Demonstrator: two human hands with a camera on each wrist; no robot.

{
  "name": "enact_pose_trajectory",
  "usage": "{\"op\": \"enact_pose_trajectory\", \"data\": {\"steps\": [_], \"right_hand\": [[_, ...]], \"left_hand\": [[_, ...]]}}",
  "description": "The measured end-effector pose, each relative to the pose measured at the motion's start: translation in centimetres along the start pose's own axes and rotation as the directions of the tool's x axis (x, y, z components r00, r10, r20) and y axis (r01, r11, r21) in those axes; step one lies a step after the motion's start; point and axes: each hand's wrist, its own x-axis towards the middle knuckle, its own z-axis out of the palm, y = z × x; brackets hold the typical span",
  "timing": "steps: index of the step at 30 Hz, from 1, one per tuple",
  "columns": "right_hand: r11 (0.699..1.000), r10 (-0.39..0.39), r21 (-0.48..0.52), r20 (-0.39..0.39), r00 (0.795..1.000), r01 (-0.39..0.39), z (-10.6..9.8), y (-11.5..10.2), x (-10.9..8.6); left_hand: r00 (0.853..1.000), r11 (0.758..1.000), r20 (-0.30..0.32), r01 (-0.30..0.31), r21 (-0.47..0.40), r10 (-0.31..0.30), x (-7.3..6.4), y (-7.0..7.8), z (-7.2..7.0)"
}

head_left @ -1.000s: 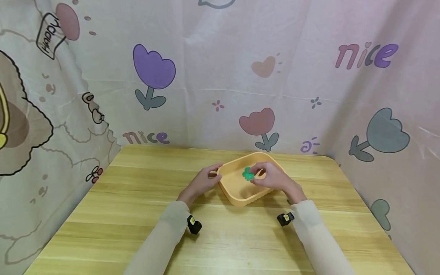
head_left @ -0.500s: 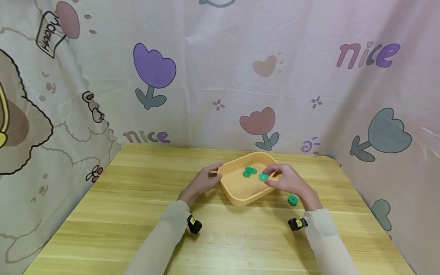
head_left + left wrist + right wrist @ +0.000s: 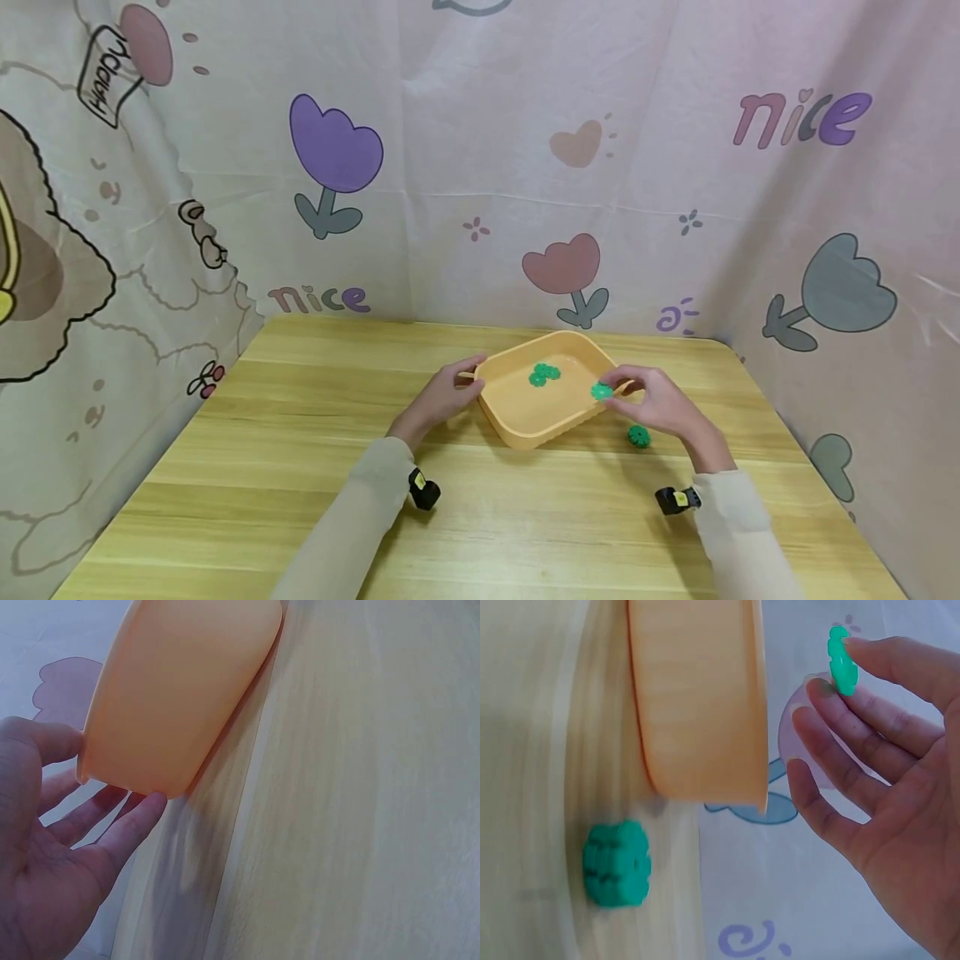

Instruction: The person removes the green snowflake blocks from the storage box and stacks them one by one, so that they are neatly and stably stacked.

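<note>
My left hand (image 3: 444, 392) holds the left end of an orange-yellow rectangular tray (image 3: 517, 417); in the left wrist view, thumb and fingertips touch its rim and outer wall. Between thumb and index finger, my right hand (image 3: 656, 404) pinches a thin green flower-shaped disc (image 3: 843, 661), seen edge-on in the right wrist view. From the head, this disc appears over the tray's right end. Inside the tray lies a small cluster of similar green discs (image 3: 543, 374). A short stack of green discs (image 3: 617, 864) sits on the table, just outside the tray and below the right hand.
The light wooden table (image 3: 517, 533) meets a patterned cloth backdrop (image 3: 450, 150) at its far edge. Each sleeve cuff carries a small black camera, one on the left wrist (image 3: 424, 490) and one on the right wrist (image 3: 677, 500).
My right hand has moved rightward from the tray's middle to its right end, still pinching a green disc. The cluster and the table stack have come into view. Left hand and tray stay put.
</note>
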Motion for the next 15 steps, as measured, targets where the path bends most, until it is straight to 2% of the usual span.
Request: {"op": "enact_pose_trajectory", "data": {"steps": [5,15], "right_hand": [[1.000,0.001,-0.014,-0.011,1.000,-0.001,-0.4,0.8,-1.0],[0.998,0.056,-0.011,0.002,0.998,-0.056,-1.4,2.0,-3.0]], "left_hand": [[1.000,1.000,-0.002,0.000,-0.002,0.000,0.0,0.0,0.0],[1.000,1.000,-0.002,-0.006,-0.001,0.006,0.0,0.0,0.0]]}}
